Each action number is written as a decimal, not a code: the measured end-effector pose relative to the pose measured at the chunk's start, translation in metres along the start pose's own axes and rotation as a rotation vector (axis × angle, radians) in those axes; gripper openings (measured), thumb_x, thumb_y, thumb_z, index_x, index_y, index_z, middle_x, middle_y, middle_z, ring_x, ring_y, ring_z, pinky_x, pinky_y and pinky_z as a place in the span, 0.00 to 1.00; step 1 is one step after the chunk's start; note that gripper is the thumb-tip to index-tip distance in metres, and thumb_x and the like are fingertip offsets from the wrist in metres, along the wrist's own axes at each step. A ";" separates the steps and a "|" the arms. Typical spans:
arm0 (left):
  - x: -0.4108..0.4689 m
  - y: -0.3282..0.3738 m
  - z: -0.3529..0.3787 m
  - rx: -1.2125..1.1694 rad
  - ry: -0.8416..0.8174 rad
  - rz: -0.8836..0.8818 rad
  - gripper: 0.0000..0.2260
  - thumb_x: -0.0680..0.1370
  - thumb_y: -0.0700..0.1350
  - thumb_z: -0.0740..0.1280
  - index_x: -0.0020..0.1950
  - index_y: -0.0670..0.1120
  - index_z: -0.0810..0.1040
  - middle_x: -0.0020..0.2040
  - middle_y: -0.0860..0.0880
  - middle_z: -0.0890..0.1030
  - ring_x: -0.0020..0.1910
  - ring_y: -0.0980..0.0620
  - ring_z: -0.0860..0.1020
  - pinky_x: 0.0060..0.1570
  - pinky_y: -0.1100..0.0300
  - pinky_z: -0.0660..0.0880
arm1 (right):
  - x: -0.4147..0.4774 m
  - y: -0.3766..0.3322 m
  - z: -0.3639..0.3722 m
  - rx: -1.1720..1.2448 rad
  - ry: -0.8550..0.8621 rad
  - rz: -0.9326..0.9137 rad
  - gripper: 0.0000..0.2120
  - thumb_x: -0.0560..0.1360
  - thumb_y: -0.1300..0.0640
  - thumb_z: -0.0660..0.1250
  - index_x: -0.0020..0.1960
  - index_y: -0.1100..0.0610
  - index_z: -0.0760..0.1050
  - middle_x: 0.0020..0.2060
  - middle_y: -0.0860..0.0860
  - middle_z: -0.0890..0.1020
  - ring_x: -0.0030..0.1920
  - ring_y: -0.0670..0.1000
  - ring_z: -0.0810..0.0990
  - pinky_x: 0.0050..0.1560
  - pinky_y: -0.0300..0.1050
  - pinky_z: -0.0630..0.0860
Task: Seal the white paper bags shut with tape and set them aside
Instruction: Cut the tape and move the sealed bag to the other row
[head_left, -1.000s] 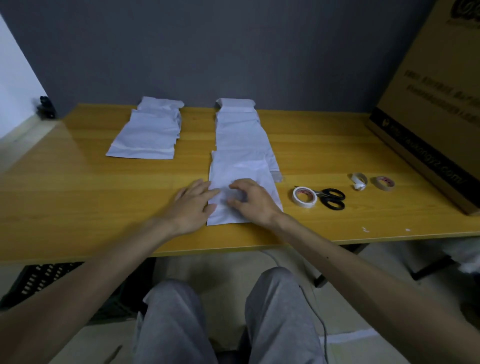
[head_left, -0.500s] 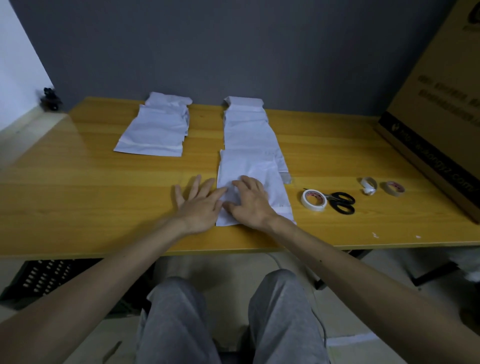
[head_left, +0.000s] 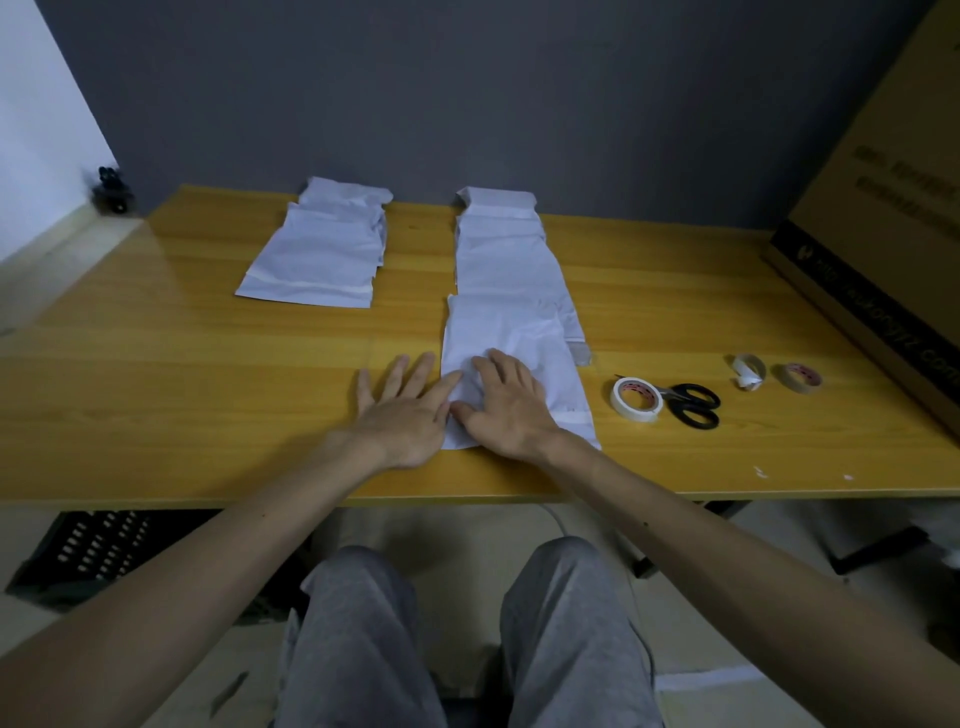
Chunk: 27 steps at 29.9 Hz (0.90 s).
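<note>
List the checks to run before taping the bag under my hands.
1. Near bag flat on the table: ok.
2. Left hand and right hand free to take tape: not ok, both lie flat, on or against the bag.
3. White tape roll right of the bag: ok.
4. Scissors beside the roll: ok.
5. Bag mouth folded shut: cannot tell.

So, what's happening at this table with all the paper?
A person sits at a wooden table working on white paper bags. Both hands are flat: the right hand presses on the nearest bag, the left hand lies beside it, fingertips at its edge. Neither holds tape; the tape roll and scissors lie to the right. More bags lie farther back, in a row and a separate pile.
</note>
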<state>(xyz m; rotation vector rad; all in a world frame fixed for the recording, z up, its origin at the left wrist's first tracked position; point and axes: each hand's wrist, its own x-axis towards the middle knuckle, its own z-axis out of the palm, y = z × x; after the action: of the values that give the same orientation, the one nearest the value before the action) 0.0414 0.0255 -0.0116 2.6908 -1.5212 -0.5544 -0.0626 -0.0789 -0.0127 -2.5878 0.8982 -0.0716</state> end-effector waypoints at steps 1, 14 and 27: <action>0.000 0.000 0.000 0.004 -0.005 -0.001 0.22 0.83 0.54 0.41 0.77 0.62 0.40 0.77 0.56 0.33 0.76 0.50 0.33 0.71 0.38 0.33 | 0.000 -0.001 0.000 -0.013 -0.010 0.001 0.32 0.78 0.43 0.57 0.77 0.52 0.50 0.77 0.52 0.49 0.76 0.53 0.45 0.74 0.50 0.45; 0.000 0.002 -0.006 -0.032 -0.057 -0.038 0.21 0.84 0.54 0.41 0.76 0.65 0.40 0.77 0.56 0.32 0.75 0.50 0.32 0.72 0.40 0.34 | 0.003 0.006 -0.008 -0.007 0.027 0.150 0.46 0.71 0.35 0.65 0.78 0.46 0.43 0.77 0.52 0.46 0.77 0.55 0.39 0.74 0.57 0.39; -0.002 0.004 -0.007 -0.068 -0.049 -0.056 0.22 0.84 0.52 0.42 0.76 0.65 0.42 0.77 0.55 0.33 0.76 0.50 0.32 0.72 0.40 0.34 | 0.003 0.030 -0.023 0.053 -0.063 0.311 0.57 0.63 0.28 0.69 0.78 0.48 0.41 0.77 0.53 0.40 0.76 0.55 0.36 0.74 0.57 0.36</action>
<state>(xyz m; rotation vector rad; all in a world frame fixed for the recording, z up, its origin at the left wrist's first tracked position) 0.0397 0.0235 -0.0035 2.6951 -1.4141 -0.6659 -0.0813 -0.1105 -0.0029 -2.3573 1.2440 0.0721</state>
